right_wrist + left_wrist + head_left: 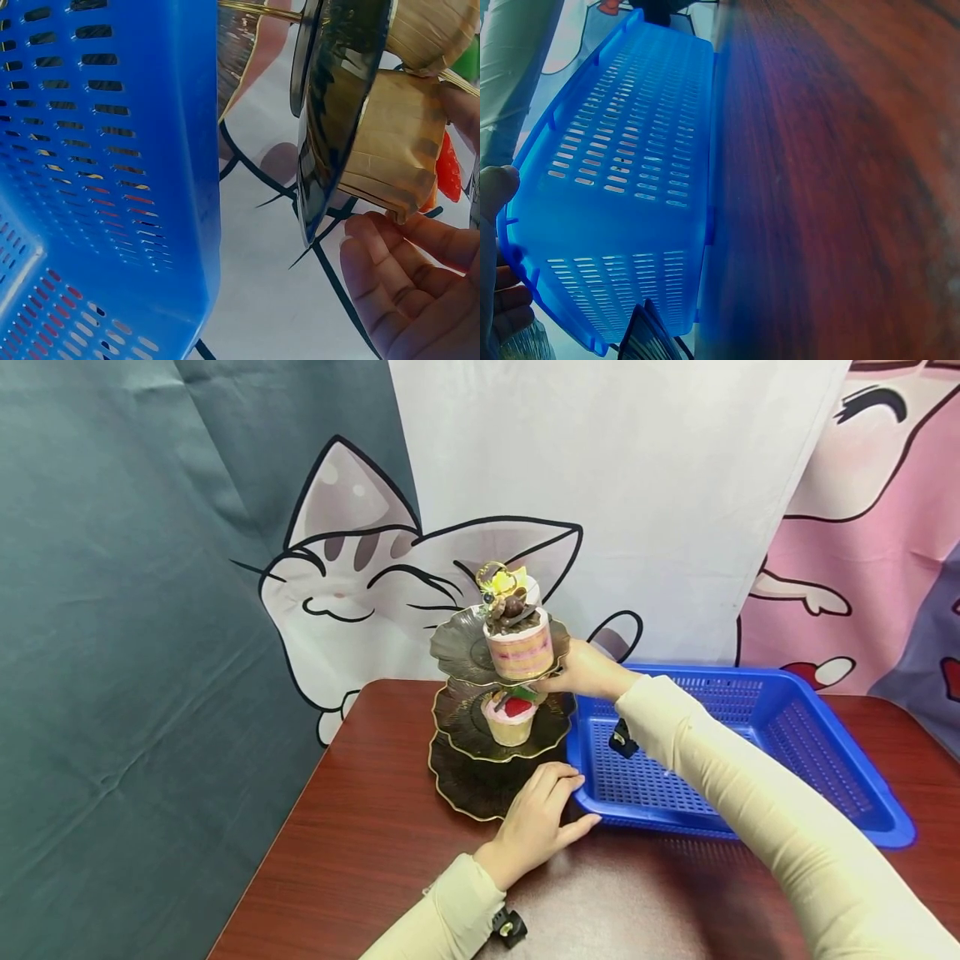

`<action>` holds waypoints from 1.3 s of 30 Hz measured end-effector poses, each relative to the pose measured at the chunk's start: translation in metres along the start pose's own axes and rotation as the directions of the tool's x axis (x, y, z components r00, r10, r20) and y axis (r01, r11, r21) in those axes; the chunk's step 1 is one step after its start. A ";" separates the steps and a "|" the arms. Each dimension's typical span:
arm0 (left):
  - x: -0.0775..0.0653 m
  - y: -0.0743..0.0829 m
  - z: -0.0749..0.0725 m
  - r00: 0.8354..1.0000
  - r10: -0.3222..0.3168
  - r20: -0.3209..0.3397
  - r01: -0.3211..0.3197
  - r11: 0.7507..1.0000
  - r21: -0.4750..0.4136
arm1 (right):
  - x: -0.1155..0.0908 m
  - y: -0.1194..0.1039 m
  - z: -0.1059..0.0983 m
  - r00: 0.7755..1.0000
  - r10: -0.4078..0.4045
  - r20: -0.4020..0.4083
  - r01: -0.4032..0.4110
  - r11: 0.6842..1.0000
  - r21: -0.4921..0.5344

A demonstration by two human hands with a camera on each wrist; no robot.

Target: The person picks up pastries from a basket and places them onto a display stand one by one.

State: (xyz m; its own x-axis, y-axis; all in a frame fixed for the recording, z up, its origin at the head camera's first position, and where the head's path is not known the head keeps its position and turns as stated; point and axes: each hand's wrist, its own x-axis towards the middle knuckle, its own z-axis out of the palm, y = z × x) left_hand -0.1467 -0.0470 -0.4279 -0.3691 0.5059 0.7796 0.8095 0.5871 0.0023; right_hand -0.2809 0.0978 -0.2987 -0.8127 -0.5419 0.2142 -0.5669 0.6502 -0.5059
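My right hand (588,670) reaches to the right side of a dark, gold-edged three-tier cake stand (465,781). Between thumb and fingers it pinches a cupcake in a tan wrapper (394,146) on the middle tier, with red fruit on its top; the upper plate partly hides it in the head view. Another cupcake with a red strawberry (510,729) sits at the front of that tier. On the top tier stands a tall pink-striped cake with chocolate topping (520,656). My left hand (534,822) holds the near-left rim corner of a blue perforated basket (757,827).
The basket stands right beside the stand, on a reddish-brown wooden table (337,860). Behind the top cake is another one with a yellow flower decoration (501,581). A fabric backdrop with cartoon cats (345,593) hangs at the table's far edge.
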 end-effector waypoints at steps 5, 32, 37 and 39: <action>0.000 0.000 0.000 1.000 0.001 0.001 -0.001 1.000 0.002 | 0.001 0.000 -0.001 1.000 0.002 -0.002 -0.002 1.000 -0.001; -0.004 -0.009 -0.007 0.999 0.002 0.034 -0.002 1.000 0.024 | -0.025 -0.002 -0.015 0.996 0.078 0.049 -0.070 0.986 -0.153; -0.005 -0.011 -0.013 0.998 -0.003 0.061 -0.002 0.997 0.081 | -0.036 -0.006 -0.018 0.993 0.100 0.063 -0.088 0.982 -0.165; -0.004 -0.011 -0.015 0.997 -0.009 0.074 0.001 0.995 0.102 | -0.041 -0.007 -0.018 0.994 0.093 0.064 -0.080 0.981 -0.178</action>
State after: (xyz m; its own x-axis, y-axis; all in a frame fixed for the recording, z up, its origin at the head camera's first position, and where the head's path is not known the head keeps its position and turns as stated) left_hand -0.1471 -0.0656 -0.4217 -0.4091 0.5460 0.7311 0.7585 0.6489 -0.0602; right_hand -0.2459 0.1253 -0.2887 -0.8514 -0.5123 0.1125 -0.5150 0.7758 -0.3646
